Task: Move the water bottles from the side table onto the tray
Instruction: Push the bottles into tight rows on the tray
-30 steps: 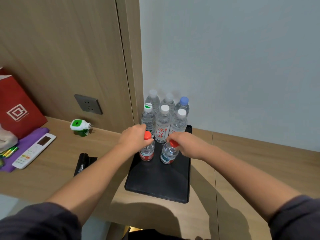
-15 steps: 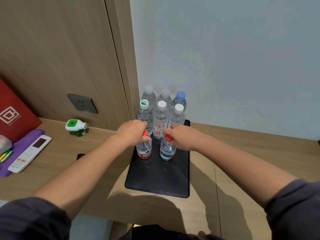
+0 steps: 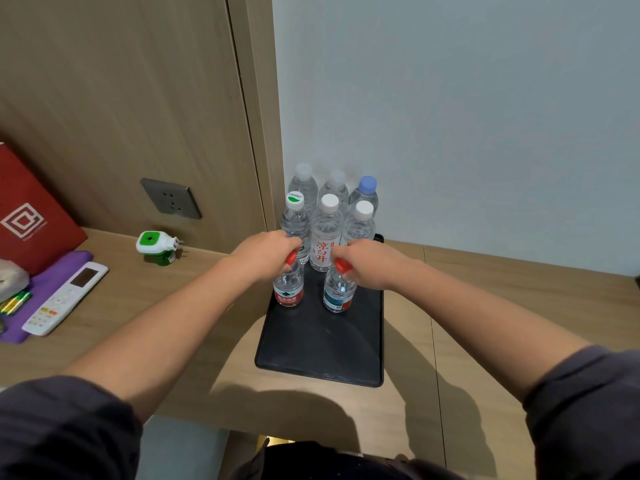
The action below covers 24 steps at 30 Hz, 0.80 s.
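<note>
- Two red-capped bottles stand upright on the black tray (image 3: 322, 344), side by side across its middle. The red-label bottle (image 3: 289, 289) is near the tray's left edge and the blue-label bottle (image 3: 338, 294) is to its right, with a gap between them.
- Your left hand (image 3: 266, 254) sits over the red-label bottle from above, fingers curled round its cap and neck, so only a sliver of red shows.
- Your right hand (image 3: 372, 266) grips the blue-label bottle the same way, fingers and thumb closed on the red cap.
- Six more bottles fill the tray's far end in two close-packed rows of three.
- The nearer row holds a green-and-white-capped bottle (image 3: 295, 220), a bottle with red characters (image 3: 325, 237) and a plain white-capped bottle (image 3: 360, 223). The two you hold stand just in front of this row.
- The back row has two pale-capped bottles (image 3: 304, 183) and, at the right, a blue-capped bottle (image 3: 365, 192), close to the grey wall (image 3: 450, 116).
- The tray lies on the wooden surface (image 3: 173, 306), its far end at the surface's far edge, near where the wall meets the wood panel (image 3: 121, 98).
- Toward the surface's left edge lie a white remote (image 3: 65, 297) on a purple cloth (image 3: 69, 261) and a few green batteries (image 3: 15, 301). A red bag (image 3: 27, 216) stands there against the panel.
- A green-and-white plug-in device (image 3: 154, 244) sits near the far edge, below a grey socket (image 3: 171, 199) in the panel.
</note>
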Each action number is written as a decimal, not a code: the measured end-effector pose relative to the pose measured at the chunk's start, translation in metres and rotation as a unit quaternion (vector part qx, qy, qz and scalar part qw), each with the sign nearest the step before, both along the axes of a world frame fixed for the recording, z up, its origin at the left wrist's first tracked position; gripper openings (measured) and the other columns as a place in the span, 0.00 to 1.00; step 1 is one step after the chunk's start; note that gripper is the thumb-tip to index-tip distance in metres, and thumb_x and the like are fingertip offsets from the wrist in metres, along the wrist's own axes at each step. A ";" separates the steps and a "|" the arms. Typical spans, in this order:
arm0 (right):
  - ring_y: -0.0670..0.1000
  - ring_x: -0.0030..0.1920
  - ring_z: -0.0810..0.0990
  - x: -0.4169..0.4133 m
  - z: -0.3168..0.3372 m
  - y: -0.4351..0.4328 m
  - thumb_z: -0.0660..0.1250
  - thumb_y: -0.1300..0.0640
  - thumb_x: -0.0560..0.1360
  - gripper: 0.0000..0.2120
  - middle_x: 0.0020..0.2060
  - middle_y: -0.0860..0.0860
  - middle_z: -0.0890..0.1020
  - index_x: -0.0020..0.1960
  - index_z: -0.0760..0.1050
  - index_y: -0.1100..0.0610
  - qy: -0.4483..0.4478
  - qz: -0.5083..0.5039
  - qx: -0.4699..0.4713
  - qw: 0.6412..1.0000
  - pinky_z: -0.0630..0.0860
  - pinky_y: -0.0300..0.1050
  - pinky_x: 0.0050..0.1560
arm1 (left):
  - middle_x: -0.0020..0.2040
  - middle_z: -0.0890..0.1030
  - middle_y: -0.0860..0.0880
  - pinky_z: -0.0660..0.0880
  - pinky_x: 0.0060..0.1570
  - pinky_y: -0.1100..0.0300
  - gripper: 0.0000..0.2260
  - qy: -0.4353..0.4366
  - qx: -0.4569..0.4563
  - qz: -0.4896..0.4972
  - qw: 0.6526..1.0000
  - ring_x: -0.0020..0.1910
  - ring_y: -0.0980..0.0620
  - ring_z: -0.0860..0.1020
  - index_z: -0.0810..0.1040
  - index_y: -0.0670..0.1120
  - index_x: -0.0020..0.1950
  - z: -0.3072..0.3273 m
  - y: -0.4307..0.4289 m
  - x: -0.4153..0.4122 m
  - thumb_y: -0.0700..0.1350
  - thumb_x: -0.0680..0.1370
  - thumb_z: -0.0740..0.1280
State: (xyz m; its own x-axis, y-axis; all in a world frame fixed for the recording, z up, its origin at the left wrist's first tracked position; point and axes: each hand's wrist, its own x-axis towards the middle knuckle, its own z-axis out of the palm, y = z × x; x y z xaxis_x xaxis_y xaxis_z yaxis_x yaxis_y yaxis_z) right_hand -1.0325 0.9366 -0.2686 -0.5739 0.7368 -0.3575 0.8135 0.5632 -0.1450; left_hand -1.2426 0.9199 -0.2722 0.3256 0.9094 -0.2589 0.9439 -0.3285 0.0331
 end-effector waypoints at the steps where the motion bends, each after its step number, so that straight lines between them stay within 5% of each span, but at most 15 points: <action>1: 0.56 0.50 0.76 -0.001 0.000 0.000 0.65 0.57 0.77 0.09 0.47 0.52 0.75 0.57 0.71 0.52 -0.004 -0.001 0.004 1.000 0.74 0.50 0.45 | 0.54 0.75 0.46 0.71 0.42 0.55 0.13 0.001 0.000 0.000 1.000 0.51 0.45 0.76 0.71 0.47 0.58 0.000 0.000 0.000 0.48 0.77 0.68; 12: 0.55 0.45 0.76 -0.015 -0.005 -0.001 0.62 0.38 0.77 0.24 0.49 0.55 0.80 0.57 0.71 0.59 -0.054 -0.099 0.077 0.991 0.72 0.47 0.42 | 0.56 0.75 0.46 0.71 0.43 0.53 0.13 0.002 0.003 0.009 1.000 0.54 0.44 0.76 0.71 0.46 0.60 -0.004 -0.003 0.001 0.46 0.77 0.67; 18: 0.57 0.46 0.76 -0.008 0.000 -0.001 0.64 0.48 0.78 0.14 0.52 0.56 0.80 0.57 0.68 0.56 -0.056 -0.047 0.061 0.995 0.71 0.49 0.41 | 0.57 0.75 0.46 0.73 0.45 0.52 0.13 -0.006 0.010 0.011 1.000 0.54 0.44 0.76 0.71 0.46 0.61 -0.007 -0.004 0.000 0.46 0.77 0.67; 24: 0.57 0.51 0.80 -0.013 -0.003 0.000 0.63 0.38 0.77 0.24 0.51 0.54 0.80 0.59 0.71 0.58 -0.080 -0.093 0.092 0.988 0.70 0.48 0.41 | 0.56 0.75 0.46 0.73 0.45 0.52 0.13 -0.017 0.017 0.014 1.000 0.54 0.43 0.76 0.71 0.46 0.61 -0.008 -0.005 -0.001 0.46 0.78 0.67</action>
State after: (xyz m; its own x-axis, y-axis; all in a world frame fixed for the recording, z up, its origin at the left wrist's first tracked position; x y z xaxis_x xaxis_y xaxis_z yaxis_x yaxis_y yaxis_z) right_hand -1.0457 0.9363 -0.2719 -0.3683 0.8858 -0.2823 0.9100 0.4057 0.0859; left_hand -1.2439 0.9146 -0.2807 0.3084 0.9261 -0.2171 0.9511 -0.3041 0.0539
